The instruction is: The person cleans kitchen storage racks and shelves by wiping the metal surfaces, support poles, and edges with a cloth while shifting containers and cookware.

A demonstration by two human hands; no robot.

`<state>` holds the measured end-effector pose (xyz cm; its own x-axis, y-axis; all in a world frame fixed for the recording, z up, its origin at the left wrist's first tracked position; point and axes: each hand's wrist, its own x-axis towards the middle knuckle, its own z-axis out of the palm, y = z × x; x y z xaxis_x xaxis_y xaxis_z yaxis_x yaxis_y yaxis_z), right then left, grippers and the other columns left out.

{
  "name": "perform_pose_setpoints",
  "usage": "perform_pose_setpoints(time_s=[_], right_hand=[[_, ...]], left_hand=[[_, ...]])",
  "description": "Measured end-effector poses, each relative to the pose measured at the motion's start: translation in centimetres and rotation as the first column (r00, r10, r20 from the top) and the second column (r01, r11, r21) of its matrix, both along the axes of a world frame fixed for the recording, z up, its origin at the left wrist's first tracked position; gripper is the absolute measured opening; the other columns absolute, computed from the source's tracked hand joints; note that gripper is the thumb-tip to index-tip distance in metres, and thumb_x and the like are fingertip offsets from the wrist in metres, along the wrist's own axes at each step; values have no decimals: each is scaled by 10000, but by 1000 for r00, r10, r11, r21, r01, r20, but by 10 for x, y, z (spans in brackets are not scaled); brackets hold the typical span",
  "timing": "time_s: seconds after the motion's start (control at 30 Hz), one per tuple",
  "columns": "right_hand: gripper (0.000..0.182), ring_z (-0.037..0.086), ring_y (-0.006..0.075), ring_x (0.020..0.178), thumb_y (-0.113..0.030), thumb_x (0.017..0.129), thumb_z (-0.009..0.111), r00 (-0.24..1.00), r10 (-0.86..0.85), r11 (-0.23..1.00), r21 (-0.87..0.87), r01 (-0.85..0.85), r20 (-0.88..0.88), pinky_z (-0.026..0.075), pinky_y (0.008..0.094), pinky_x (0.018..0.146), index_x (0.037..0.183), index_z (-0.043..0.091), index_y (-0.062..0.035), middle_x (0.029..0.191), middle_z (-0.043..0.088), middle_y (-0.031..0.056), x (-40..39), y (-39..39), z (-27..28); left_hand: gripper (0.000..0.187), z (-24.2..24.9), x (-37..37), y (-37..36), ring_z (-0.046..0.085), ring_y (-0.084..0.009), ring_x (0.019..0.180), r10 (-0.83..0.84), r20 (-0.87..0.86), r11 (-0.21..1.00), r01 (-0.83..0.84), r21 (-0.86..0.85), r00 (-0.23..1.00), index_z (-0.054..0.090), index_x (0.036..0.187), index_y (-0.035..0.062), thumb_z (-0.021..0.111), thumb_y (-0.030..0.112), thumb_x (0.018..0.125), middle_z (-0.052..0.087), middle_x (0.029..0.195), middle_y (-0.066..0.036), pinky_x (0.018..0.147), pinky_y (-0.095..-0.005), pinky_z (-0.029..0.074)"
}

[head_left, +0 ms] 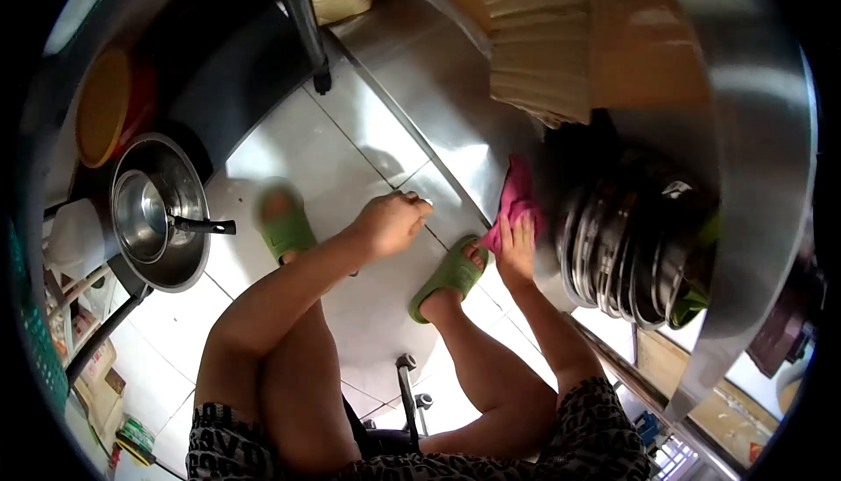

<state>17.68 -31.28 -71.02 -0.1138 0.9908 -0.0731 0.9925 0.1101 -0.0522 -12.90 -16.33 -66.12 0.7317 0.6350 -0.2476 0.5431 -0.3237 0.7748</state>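
Wiping down the metal shelf point(416, 65) appears to be the step in hand, judged from how the cloth is held. The pink cloth point(517, 190) is at the near edge of that shelf, bunched, its upper end pointing away from the person and its lower end under the hand. The right hand point(517, 249) has it: the fingers are extended, close together, pressed on the cloth rather than wrapped round it. Whether the fabric is flat on the metal under the fingertips cannot be told from this angle.

The left hand point(392, 224) is raised over the tiled floor point(328, 152), well apart from the cloth. Its fingers are curled inward with little gap between them; whether anything small is inside cannot be told.

Just beside the right hand, on its outer side, is a row of metal vessels point(604, 249), rims side by side. Near the far part of the shelf is brown packing material point(539, 69).

In this inspector's judgement, the next move calls for spreading the cloth, even pressure from the right hand along the shelf edge, and a path kept away from the vessels, which a wide sweep could knock. The left hand appears available to steady or refold the cloth.
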Motion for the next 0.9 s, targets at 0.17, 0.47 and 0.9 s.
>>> perform_pose_setpoints(time_s=[0.17, 0.47, 0.9], right_hand=[[658, 421, 453, 1301, -18, 811, 570, 974, -223, 967, -136, 215, -43, 354, 526, 1079, 1446, 417, -103, 1436, 432, 234, 12, -47, 21], [537, 383, 442, 1316, -272, 947, 494, 677, -697, 660, 158, 735, -236, 279, 482, 1125, 1415, 423, -18, 1434, 432, 229, 97, -161, -13], [717, 425, 437, 1271, -578, 942, 422, 272, -924, 318, 146, 937, 270, 317, 536, 1051, 1437, 411, -59, 1471, 405, 214, 109, -151, -58]], left_hand=[[247, 9, 46, -28, 627, -320, 1031, -137, -29, 990, 136, -40, 990, 637, 1131, 88, 533, 140, 913, 641, 1102, -141, 885, -442, 507], [275, 97, 172, -46, 657, -327, 928, -268, -2, 946, 262, -192, 964, 661, 1124, 88, 538, 185, 898, 694, 960, -138, 828, -442, 506], [350, -3, 168, -77, 675, -243, 955, -16, 58, 868, 43, -495, 998, 619, 1202, 74, 612, 207, 879, 701, 992, -111, 845, -353, 512]])
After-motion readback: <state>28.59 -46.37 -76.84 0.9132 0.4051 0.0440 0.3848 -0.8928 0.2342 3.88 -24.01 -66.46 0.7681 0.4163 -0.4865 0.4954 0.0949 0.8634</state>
